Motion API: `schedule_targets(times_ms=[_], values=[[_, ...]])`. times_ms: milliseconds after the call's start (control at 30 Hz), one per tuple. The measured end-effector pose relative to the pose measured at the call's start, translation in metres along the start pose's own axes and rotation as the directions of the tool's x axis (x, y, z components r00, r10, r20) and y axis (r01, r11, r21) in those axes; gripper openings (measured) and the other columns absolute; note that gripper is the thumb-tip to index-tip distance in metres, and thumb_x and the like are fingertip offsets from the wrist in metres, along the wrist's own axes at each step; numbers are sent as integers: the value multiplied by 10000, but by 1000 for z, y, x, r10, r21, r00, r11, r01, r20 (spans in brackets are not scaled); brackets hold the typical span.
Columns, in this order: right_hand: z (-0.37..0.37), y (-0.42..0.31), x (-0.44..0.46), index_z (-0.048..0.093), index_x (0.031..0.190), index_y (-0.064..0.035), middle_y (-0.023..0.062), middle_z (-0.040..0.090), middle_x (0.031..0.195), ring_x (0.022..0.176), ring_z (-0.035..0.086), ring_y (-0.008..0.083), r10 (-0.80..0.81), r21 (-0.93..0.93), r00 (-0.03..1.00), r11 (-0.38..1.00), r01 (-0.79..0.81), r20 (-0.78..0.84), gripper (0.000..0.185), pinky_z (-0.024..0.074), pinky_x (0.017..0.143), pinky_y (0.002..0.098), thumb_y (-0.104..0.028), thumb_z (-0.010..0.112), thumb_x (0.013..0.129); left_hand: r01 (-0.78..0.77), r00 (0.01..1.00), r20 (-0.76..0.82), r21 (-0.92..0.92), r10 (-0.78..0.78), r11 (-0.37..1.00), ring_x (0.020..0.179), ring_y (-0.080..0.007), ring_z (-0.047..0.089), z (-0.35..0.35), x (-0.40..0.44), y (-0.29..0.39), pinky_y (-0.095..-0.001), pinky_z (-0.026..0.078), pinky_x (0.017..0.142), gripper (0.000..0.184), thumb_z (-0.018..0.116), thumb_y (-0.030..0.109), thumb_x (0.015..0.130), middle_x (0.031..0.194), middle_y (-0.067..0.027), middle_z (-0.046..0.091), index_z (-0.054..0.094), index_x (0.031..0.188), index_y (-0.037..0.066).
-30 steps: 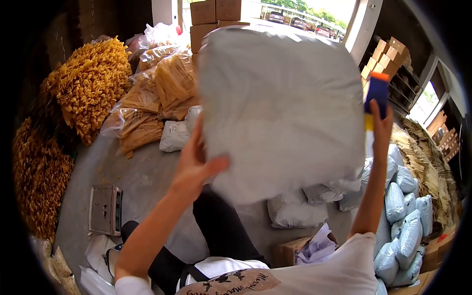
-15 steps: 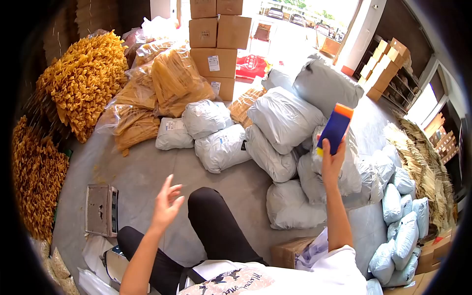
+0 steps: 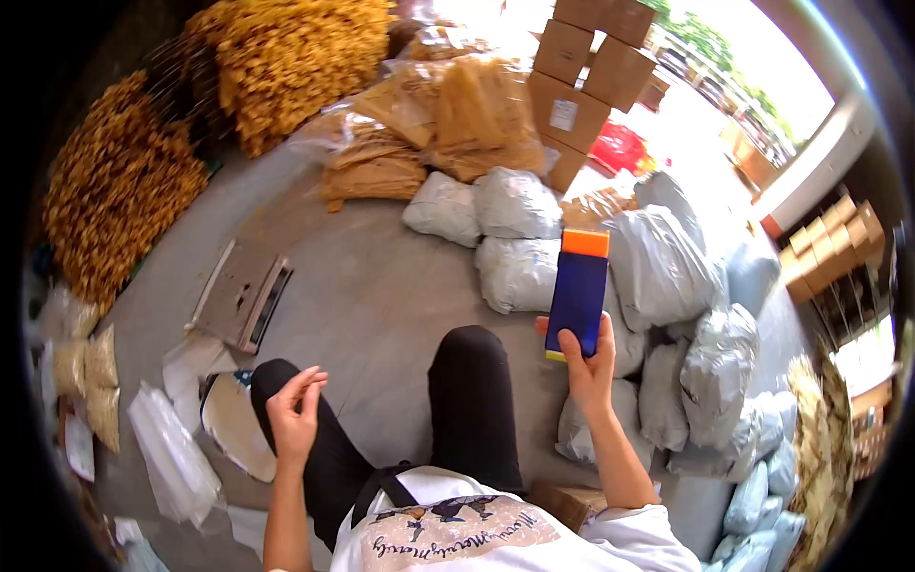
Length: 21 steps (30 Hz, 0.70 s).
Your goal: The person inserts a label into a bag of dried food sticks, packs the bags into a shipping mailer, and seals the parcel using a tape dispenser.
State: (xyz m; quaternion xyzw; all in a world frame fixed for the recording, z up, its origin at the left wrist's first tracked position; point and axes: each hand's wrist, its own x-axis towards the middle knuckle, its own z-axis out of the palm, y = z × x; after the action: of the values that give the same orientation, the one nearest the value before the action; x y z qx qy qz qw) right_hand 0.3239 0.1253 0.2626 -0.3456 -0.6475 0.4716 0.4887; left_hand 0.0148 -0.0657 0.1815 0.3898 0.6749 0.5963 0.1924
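My right hand (image 3: 593, 367) grips a dark blue rectangular block (image 3: 578, 296) with an orange top end and a thin yellow strip at the bottom. It is held upright, thumb across its front face, in front of the grey parcels. What kind of thing it is, I cannot make out. Over my bent left knee is my left hand (image 3: 297, 410), with loosely bent fingers and nothing visible in it. A flat grey-brown weighing scale (image 3: 233, 296) lies on the floor beyond that hand, to its left.
Grey plastic parcels (image 3: 658, 262) are piled at the right. Cartons (image 3: 569, 110) stand stacked behind them, beside clear bags of yellowish strips (image 3: 481, 110). Large yellow-brown bundles (image 3: 124, 191) fill the left. White plastic bags (image 3: 172, 458) lie near my left side.
My view has turned, so the surroundings sit further right. My right hand has brought the blue block lower and closer to the middle. My left hand's fingers have curled in from being spread.
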Motion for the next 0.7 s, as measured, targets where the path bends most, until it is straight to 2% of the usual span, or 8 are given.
schedule_targets(times_ms=[67,167,300,367,533,600,667,700], values=[[40,-3,-1,401,1083,5,138,628,999,933,612,168,27,85,985,995,-42,173,267,459,831,263,-43,562,875,-45,998,-33,138,50,989,794,-167,664,2,-12,14,-260,506,728,158,566,7,834,863,-118,686,646,965,-29],[98,-7,-9,402,1083,7,144,625,1005,974,611,205,48,228,922,963,-145,385,277,453,862,290,-26,568,863,-28,997,-61,140,36,990,792,-159,668,-3,-32,27,-254,505,733,144,587,18,817,853,-110,688,655,938,-20],[162,-3,-25,436,1062,14,137,633,982,943,619,190,67,163,790,964,-208,610,277,465,848,296,-63,601,854,18,997,-81,60,-13,998,788,-171,668,-12,-59,22,-257,506,729,141,601,17,803,859,-114,685,655,927,-23],[189,-3,-36,454,1059,22,133,641,951,902,627,178,102,116,745,965,-234,659,292,479,821,294,-112,615,856,-23,999,-19,103,26,994,788,-247,660,-21,-69,26,-297,510,704,165,632,42,775,867,-133,671,661,933,5],[230,-1,-56,481,1062,26,141,640,895,809,643,208,200,102,640,910,-403,742,316,508,763,317,-195,604,873,-33,976,-204,221,79,975,798,-261,646,-69,-89,25,-340,503,744,156,634,37,769,865,-122,667,659,920,11],[239,1,-55,481,1073,30,151,639,884,783,647,217,202,104,619,901,-421,759,342,515,741,326,-243,578,891,-93,853,-415,475,316,875,857,-267,632,-98,-96,19,-344,491,782,165,608,13,782,903,-124,660,651,941,8],[246,7,-51,482,1090,30,158,640,862,732,648,230,212,72,637,918,-390,741,358,519,689,323,-285,513,923,26,724,-629,432,281,901,917,-254,616,-130,-105,-2,-322,474,813,172,587,0,794,941,-121,656,652,953,17],[249,6,-50,482,1094,27,157,640,862,730,648,231,232,63,654,917,-394,720,360,518,684,322,-291,503,926,128,664,-736,284,130,950,925,-241,614,-145,-114,-26,-311,466,821,181,572,-7,802,952,-116,656,649,965,15]])
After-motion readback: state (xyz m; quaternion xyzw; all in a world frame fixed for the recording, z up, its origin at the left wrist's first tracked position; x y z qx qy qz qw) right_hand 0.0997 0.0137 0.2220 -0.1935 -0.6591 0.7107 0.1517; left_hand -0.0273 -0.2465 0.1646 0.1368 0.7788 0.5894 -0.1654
